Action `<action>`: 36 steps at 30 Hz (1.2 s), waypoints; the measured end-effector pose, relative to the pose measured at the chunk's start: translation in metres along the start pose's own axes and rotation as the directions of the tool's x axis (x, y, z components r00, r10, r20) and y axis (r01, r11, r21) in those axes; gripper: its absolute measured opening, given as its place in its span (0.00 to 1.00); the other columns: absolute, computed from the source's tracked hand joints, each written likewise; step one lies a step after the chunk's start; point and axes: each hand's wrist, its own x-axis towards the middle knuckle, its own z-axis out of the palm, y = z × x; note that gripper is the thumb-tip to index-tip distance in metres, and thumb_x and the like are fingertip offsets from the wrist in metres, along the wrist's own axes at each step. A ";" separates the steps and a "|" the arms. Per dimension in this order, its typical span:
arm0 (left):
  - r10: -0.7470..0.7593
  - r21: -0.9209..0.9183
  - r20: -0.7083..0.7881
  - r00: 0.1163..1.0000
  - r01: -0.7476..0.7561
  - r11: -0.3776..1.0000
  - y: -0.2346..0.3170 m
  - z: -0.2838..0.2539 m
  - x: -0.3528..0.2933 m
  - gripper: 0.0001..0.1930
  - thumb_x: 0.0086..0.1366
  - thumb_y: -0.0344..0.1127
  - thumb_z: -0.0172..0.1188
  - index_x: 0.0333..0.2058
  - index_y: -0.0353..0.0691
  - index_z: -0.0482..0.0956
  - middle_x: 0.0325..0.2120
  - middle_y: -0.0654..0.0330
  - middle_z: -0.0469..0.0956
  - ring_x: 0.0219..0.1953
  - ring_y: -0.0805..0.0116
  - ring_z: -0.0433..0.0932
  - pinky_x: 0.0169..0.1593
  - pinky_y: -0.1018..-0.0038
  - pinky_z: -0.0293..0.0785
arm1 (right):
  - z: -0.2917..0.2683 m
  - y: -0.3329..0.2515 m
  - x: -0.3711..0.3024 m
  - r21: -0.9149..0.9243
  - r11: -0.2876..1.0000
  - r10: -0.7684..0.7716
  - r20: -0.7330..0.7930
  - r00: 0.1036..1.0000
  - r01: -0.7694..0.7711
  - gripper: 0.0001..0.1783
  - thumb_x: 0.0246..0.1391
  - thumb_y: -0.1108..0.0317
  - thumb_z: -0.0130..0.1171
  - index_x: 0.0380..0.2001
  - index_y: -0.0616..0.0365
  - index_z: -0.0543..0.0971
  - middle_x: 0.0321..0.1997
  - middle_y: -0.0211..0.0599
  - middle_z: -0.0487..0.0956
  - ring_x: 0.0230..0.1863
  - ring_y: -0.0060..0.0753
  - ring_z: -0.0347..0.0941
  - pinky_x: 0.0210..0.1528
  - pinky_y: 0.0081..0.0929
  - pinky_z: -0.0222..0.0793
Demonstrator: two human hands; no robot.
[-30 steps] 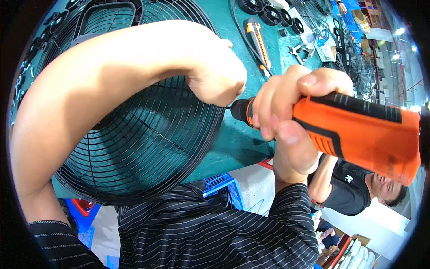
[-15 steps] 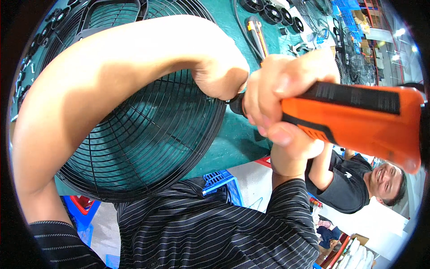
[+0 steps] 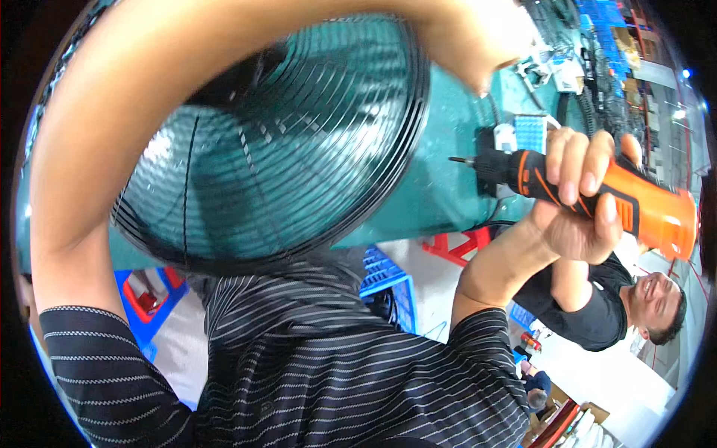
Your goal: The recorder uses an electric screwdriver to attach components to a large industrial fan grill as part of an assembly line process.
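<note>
My right hand (image 3: 575, 187) is wrapped round an orange and black cordless screwdriver (image 3: 650, 205). Its thin bit (image 3: 461, 160) points left, in the air and apart from the rim of a round black wire fan guard (image 3: 373, 194). That guard takes up the left and middle of the view, with a dark hub (image 3: 246, 75) partly covered by my left arm. Reaching across above the guard, my left hand (image 3: 489, 41) is past its rim at the upper right. Blur and glare hide its fingers.
A green work table (image 3: 448, 198) lies under the guard. Beyond it are a small blue tray (image 3: 530, 133), cables and black parts. Blue crates (image 3: 388, 280) and a red stool (image 3: 459, 246) stand below the table edge. Another person in a dark shirt (image 3: 594, 306) is at the right.
The screwdriver has come away from the guard's rim, leaving its bit in view. My left hand has left the rim, moving up and right. The guard sits higher in the view.
</note>
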 end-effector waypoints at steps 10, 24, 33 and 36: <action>-0.509 0.135 -0.359 0.782 0.583 0.801 0.164 0.045 -0.234 0.43 0.48 0.58 0.73 0.60 0.46 0.72 0.64 0.41 0.64 0.66 0.33 0.60 0.66 0.36 0.51 | 0.033 0.031 -0.079 -0.214 0.976 -0.128 -0.406 0.905 0.042 0.28 0.51 0.69 0.57 0.55 0.66 0.65 0.27 0.40 0.72 0.22 0.32 0.69 0.27 0.35 0.69; -0.517 -0.088 -0.531 0.671 0.564 0.821 0.142 0.099 -0.277 0.38 0.43 0.55 0.74 0.57 0.60 0.77 0.66 0.53 0.63 0.68 0.45 0.58 0.70 0.44 0.42 | 0.047 0.025 -0.089 -0.339 0.941 -0.117 -0.368 0.923 -0.016 0.24 0.56 0.76 0.53 0.55 0.70 0.63 0.29 0.39 0.69 0.28 0.28 0.65 0.35 0.29 0.65; -0.332 0.005 -0.898 0.288 0.762 0.648 0.103 0.014 -0.347 0.22 0.54 0.37 0.70 0.48 0.39 0.79 0.43 0.51 0.80 0.45 0.48 0.79 0.48 0.60 0.75 | 0.063 0.037 -0.071 -0.403 0.911 -0.065 -0.341 0.938 -0.084 0.28 0.54 0.77 0.57 0.58 0.70 0.64 0.31 0.37 0.70 0.27 0.27 0.67 0.31 0.24 0.66; -0.728 -0.010 -0.660 0.186 0.966 0.257 0.064 -0.007 -0.412 0.14 0.58 0.34 0.63 0.44 0.41 0.80 0.37 0.51 0.81 0.39 0.54 0.82 0.42 0.63 0.77 | 0.058 0.045 -0.070 -0.397 0.914 -0.069 -0.362 0.930 -0.087 0.29 0.55 0.76 0.57 0.58 0.72 0.62 0.31 0.38 0.70 0.26 0.26 0.66 0.32 0.23 0.65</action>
